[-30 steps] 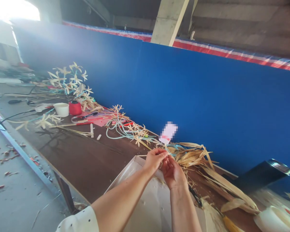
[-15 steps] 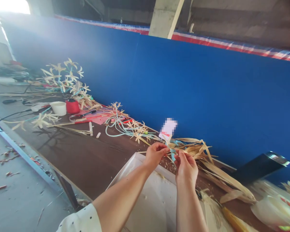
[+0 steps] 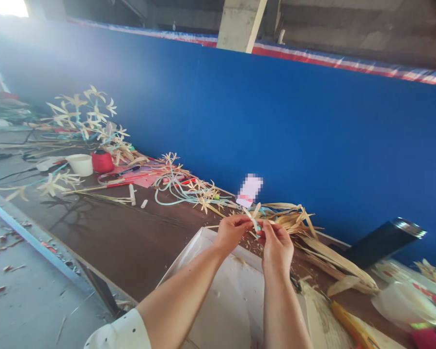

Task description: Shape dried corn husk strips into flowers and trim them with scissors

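Note:
A pale flower of dried husk petals (image 3: 255, 213) stands up between my two hands above the far edge of a white box (image 3: 221, 300). My left hand (image 3: 233, 233) pinches it from the left, thumb and forefinger together at the petals' base. On the other side my right hand (image 3: 276, 242) is closed at the flower's lower part, where a bit of light blue shows; its fingertips partly hide what they grip. Just behind and right of my hands lies a bundle of dried corn husks (image 3: 294, 218).
Finished husk flowers (image 3: 83, 109) stand at the far left, near a white cup (image 3: 80, 165) and red thread spool (image 3: 102, 161). Light blue cords (image 3: 170, 191) lie mid-table. On the right are a black flask (image 3: 387, 242) and a yellow-handled tool (image 3: 350, 322). A blue partition (image 3: 312, 131) borders the table.
The flower has turned between my fingers, its petals now showing wider and higher, with less light blue visible. My hands stay close together. The whole view has shifted slightly.

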### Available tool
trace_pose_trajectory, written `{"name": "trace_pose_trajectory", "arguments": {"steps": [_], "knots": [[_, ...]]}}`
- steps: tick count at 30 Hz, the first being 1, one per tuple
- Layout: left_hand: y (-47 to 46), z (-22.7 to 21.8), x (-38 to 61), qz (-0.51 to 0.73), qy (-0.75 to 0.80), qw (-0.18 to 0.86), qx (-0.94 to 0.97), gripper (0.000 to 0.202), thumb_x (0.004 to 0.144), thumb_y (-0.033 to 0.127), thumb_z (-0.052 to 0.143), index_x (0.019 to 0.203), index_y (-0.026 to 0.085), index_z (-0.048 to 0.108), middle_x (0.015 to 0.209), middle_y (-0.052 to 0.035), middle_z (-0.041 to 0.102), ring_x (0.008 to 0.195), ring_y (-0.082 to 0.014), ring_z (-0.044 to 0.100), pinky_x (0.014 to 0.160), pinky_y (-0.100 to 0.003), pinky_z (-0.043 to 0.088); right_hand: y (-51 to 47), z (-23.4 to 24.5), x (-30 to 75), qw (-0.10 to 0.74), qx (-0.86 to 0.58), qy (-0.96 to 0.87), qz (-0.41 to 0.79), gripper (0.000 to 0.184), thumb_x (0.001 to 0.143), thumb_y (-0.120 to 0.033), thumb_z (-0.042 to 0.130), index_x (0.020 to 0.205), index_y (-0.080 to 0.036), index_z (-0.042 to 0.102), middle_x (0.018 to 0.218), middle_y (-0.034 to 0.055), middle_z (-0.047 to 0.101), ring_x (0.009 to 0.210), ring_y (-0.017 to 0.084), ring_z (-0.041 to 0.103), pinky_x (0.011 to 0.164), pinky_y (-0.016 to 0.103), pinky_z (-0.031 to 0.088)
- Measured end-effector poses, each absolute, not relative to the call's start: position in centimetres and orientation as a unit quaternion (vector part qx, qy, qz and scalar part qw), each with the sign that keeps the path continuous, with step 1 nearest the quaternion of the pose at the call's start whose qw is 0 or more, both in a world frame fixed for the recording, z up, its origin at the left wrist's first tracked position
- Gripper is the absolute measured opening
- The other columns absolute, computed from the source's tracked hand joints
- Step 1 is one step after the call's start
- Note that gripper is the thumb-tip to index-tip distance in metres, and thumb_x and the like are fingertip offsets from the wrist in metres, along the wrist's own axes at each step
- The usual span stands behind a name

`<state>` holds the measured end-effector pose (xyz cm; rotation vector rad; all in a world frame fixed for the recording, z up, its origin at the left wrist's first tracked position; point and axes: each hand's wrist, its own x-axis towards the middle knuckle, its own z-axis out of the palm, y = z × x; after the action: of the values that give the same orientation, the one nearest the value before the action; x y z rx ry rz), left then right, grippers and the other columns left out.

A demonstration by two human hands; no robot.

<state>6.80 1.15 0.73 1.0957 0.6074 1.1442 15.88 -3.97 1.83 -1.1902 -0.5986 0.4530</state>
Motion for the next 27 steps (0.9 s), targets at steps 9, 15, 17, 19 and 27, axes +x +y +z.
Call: {"name": "trace_pose_trajectory", "arguments": {"steps": [9, 15, 17, 19, 27], "knots": [[1.0, 0.8, 6.3, 0.556, 0.269, 0.512, 0.597, 0.012, 0.07, 0.025, 0.063, 0.071, 0.015, 0.069, 0.064, -0.0007, 0.061, 0.053, -0.0086, 0.052, 0.052, -0.019, 0.041, -4.2, 2.3, 16.6, 0.779, -0.528, -0.23, 0.249, 0.03, 0.057, -0.032, 0.077, 0.078, -0.018, 0.061, 0.078, 0.0011, 0.068, 0.056, 0.01, 0.06, 0.046, 0.018, 0.047], [1.3, 0.3, 6.2, 0.544, 0.257, 0.514, 0.612, 0.013, 0.068, 0.025, 0.065, 0.074, 0.015, 0.07, 0.069, -0.002, 0.065, 0.063, -0.0113, 0.056, 0.059, -0.02, 0.043, -4.2, 2.5, 16.6, 0.775, -0.504, -0.228, 0.305, 0.034, 0.049, -0.022, 0.079, 0.078, -0.018, 0.062, 0.066, -0.0021, 0.066, 0.06, 0.013, 0.063, 0.054, 0.022, 0.052], [1.4, 0.2, 6.3, 0.531, 0.238, 0.555, 0.595, 0.016, 0.068, 0.027, 0.066, 0.078, 0.015, 0.07, 0.07, -0.0025, 0.065, 0.064, -0.0117, 0.056, 0.06, -0.02, 0.044, -4.3, 2.5, 16.8, 0.765, -0.506, -0.235, 0.321, 0.033, 0.049, -0.022, 0.078, 0.078, -0.017, 0.064, 0.065, -0.0013, 0.066, 0.06, 0.014, 0.063, 0.054, 0.023, 0.052], [1.4, 0.1, 6.4, 0.515, 0.22, 0.591, 0.58, 0.019, 0.067, 0.03, 0.066, 0.078, 0.014, 0.07, 0.068, -0.0025, 0.064, 0.061, -0.0111, 0.055, 0.058, -0.02, 0.044, -4.4, 2.5, 17.2, 0.755, -0.507, -0.244, 0.337, 0.031, 0.05, -0.023, 0.077, 0.078, -0.017, 0.066, 0.066, -0.0003, 0.067, 0.061, 0.015, 0.062, 0.053, 0.024, 0.052], [1.0, 0.9, 6.2, 0.483, 0.195, 0.63, 0.575, 0.025, 0.063, 0.037, 0.07, 0.071, 0.013, 0.069, 0.064, -0.0022, 0.06, 0.057, -0.0093, 0.052, 0.055, -0.02, 0.043, -5.2, 2.9, 17.9, 0.707, -0.512, -0.288, 0.395, 0.022, 0.056, -0.023, 0.072, 0.076, -0.016, 0.069, 0.066, 0.0, 0.065, 0.054, 0.01, 0.055, 0.037, 0.016, 0.037]]}}
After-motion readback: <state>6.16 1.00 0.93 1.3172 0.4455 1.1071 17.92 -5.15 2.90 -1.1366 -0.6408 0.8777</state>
